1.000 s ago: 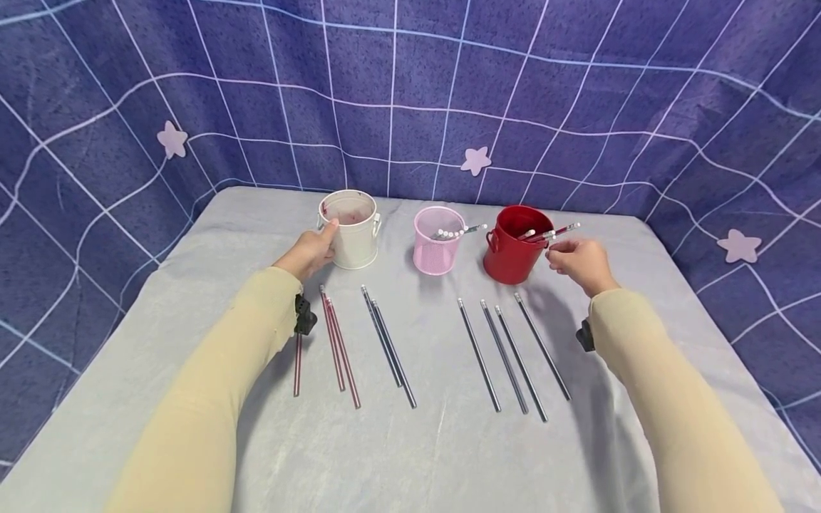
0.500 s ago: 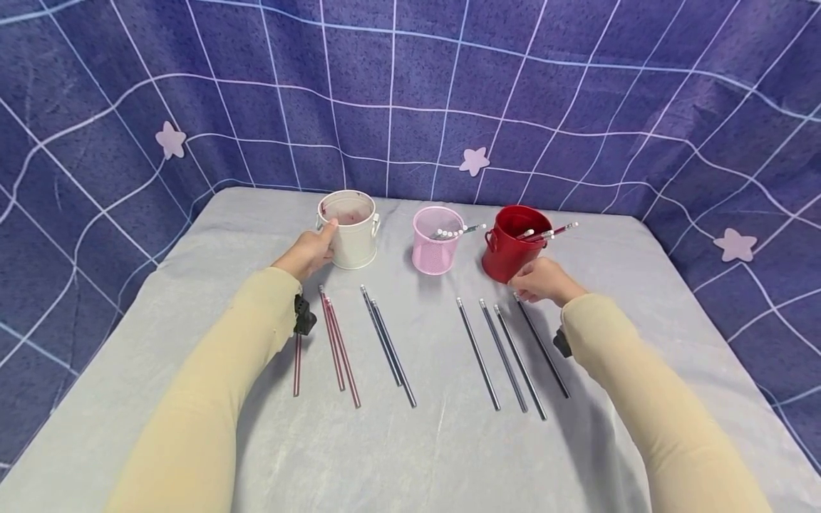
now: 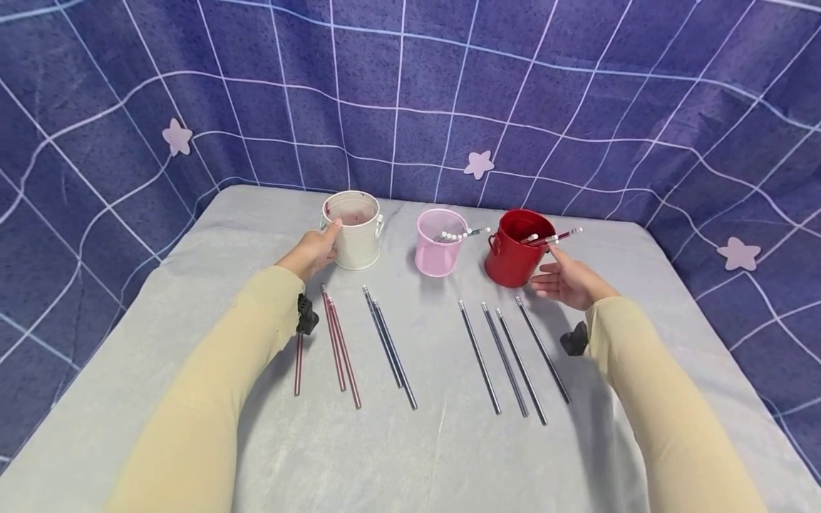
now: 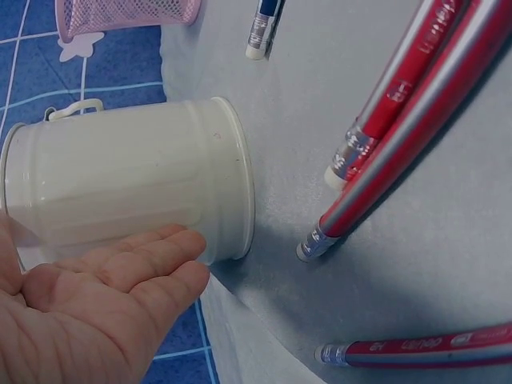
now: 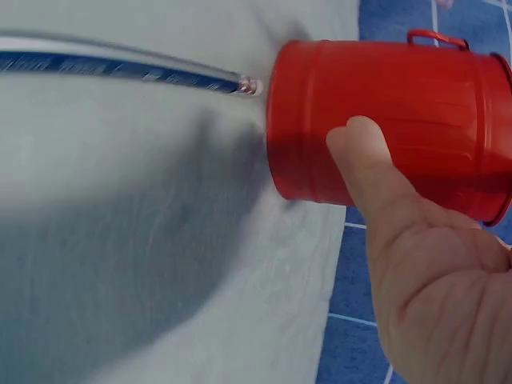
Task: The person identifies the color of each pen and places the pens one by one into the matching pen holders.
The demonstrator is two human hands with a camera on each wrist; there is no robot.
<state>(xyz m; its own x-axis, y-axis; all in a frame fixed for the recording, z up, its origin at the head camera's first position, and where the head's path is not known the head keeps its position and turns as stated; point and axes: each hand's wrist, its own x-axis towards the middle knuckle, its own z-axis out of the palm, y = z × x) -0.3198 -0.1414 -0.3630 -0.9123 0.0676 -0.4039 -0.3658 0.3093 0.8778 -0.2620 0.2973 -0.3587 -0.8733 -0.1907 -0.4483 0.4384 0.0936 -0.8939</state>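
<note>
At the left, my left hand (image 3: 313, 252) touches a white bucket (image 3: 357, 242), its thumb by the rim. Its fingers lie nearly straight along the bucket's wall (image 4: 144, 172) in the left wrist view. My right hand (image 3: 567, 282) is beside a red bucket (image 3: 511, 258), palm turned towards it, fingers extended and holding nothing. Red pencils (image 3: 556, 240) stick out over the red bucket's rim. Whether the right fingers touch its wall, I cannot tell. A blue pencil (image 5: 152, 72) lies with its eraser end close to the bucket's base in the right wrist view.
Between the buckets stands a pink mesh cup (image 3: 437, 255) holding several pencils. Red pencils (image 3: 344, 353) lie in front of the white bucket. Two dark blue pencils (image 3: 391, 345) lie mid-table, and several more dark pencils (image 3: 481, 356) lie right. A blue curtain (image 3: 410, 85) hangs behind.
My right hand went from the red bucket's right side down to its base near a pencil's eraser end, then back up and right, fingers now spread. The left hand stays at the white bucket.
</note>
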